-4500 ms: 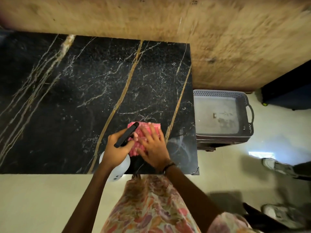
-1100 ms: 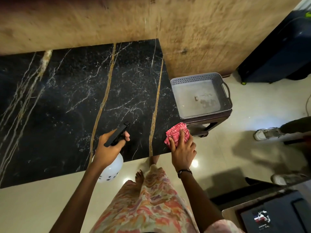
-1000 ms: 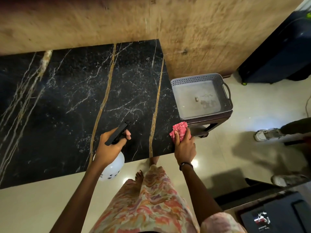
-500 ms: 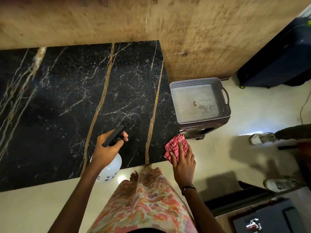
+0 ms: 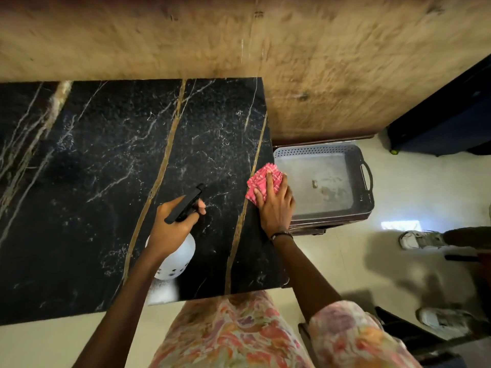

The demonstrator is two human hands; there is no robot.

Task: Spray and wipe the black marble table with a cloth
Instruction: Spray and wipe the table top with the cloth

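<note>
Black marble table (image 5: 106,168) w/ gold and white veins fills the left and centre of the view, its far edge against a tan, rough-textured wall (image 5: 318,62); pale glossy floor (image 5: 345,261) lies to the right and along the near edge. Right hand (image 5: 276,205) lies flat, fingers spread, pressing a pink-and-white checked cloth (image 5: 261,179) onto the tabletop at its right edge, approx. halfway along that edge; cloth bunched under the fingers, hand laid flat on it rather than clenched round it. Dark band (image 5: 281,235) on the right wrist. Left hand (image 5: 170,227) is clenched round the neck of a white round-bodied spray bottle (image 5: 176,258) w/ black trigger head (image 5: 186,203), held above the table near its front, nozzle pointing away from the person; forefinger on the trigger. Grey perforated plastic basket (image 5: 366,176) w/ side handles sits on a dark low stand just beside the table's right edge, close behind the cloth. Person's floral garment (image 5: 233,333) shows at bottom centre. White shoes (image 5: 414,239) of a 2nd person stand on the floor at far right. Dark blue case (image 5: 446,118) rests against the wall, upper right
</note>
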